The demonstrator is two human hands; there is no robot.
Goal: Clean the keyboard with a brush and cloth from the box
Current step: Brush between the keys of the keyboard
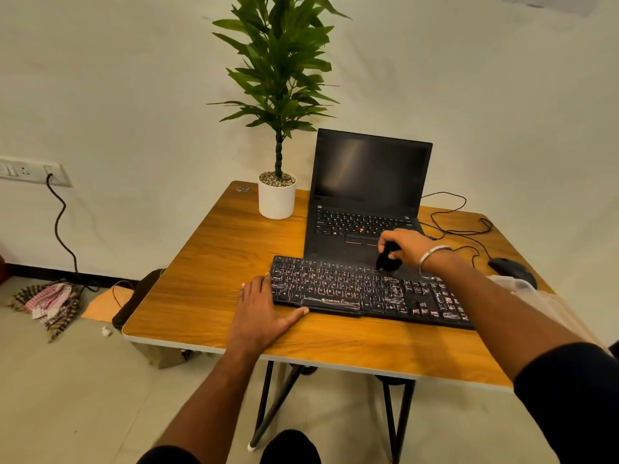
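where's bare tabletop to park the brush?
Widest bare patch: table left of the keyboard, in front of the plant pot, beyond the left hand. A strip runs along the near edge. Crowded: right side, with mouse, cables, laptop and right hand gripping the brush.

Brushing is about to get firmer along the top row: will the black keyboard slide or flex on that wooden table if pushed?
The keyboard looks like a thin rigid slab lying flat, so it should not flex. It probably slides easily on the smooth table, which may be why the left hand rests against its left end. The right hand grips the brush at the far edge.
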